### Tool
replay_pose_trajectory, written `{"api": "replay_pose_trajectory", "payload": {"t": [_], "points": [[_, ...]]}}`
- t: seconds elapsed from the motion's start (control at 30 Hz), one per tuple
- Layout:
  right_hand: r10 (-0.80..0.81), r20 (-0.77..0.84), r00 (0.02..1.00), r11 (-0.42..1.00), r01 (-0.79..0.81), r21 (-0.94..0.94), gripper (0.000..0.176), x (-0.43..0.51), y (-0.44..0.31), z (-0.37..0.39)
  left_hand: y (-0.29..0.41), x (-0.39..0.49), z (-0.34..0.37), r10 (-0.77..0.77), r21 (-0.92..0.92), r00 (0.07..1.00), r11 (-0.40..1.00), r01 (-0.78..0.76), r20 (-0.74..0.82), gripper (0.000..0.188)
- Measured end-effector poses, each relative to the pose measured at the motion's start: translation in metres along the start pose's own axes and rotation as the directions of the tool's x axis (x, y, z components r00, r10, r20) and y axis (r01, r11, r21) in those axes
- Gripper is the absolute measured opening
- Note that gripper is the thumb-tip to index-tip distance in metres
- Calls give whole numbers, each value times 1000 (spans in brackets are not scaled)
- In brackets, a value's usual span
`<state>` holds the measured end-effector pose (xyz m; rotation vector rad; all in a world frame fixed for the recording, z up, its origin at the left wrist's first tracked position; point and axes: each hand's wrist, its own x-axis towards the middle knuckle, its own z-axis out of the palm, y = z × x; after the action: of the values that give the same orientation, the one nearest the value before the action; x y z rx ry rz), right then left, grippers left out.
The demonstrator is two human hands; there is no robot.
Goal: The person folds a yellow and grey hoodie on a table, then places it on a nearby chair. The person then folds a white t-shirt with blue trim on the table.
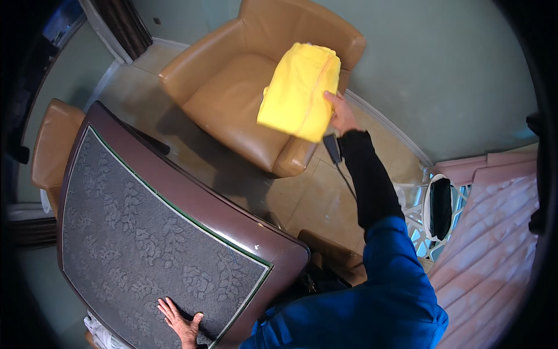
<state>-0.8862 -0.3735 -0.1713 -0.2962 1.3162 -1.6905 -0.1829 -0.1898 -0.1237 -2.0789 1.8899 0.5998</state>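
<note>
My right hand (342, 112) grips the right edge of a folded yellow cloth item (301, 91), its thumb on top and the other fingers hidden underneath. A seam line runs down the item's upper face. From this view the bundle overlaps the seat and right arm of a tan leather armchair (235, 91); whether it touches the chair I cannot tell. Fingers spread, my left hand (181, 320) rests palm down on the dark grey leaf-patterned cover (144, 231) of a table, near its front corner, holding nothing.
The table has a wide, glossy purple-brown rim (209, 192). A second tan chair (56, 144) stands beyond its left end. A black adapter (333, 148) with a cord shows by my right sleeve. Pink curtain fabric (492, 244) hangs at right, near a white lattice stand (418, 218). White cloth (102, 333) lies lower left.
</note>
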Motion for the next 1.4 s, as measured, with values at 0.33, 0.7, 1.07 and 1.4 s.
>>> {"api": "replay_pose_trajectory", "payload": {"t": [0.33,0.7,1.07,1.4], "points": [[-137,-264,955,729,-83,-679,32,-8,93,-62,4,2,2,22,35,999,999,-21,-25,135],[54,535,843,465,453,-761,45,-205,125,90,-15,4,24,125,-20,976,991,-131,-179,129],[148,594,790,-323,607,-726,77,-352,144,66,-58,-69,31,200,-88,967,973,-215,-155,93],[-65,525,849,-398,461,-793,68,-339,164,77,-214,-180,126,-364,-241,785,930,278,-502,59]]}}
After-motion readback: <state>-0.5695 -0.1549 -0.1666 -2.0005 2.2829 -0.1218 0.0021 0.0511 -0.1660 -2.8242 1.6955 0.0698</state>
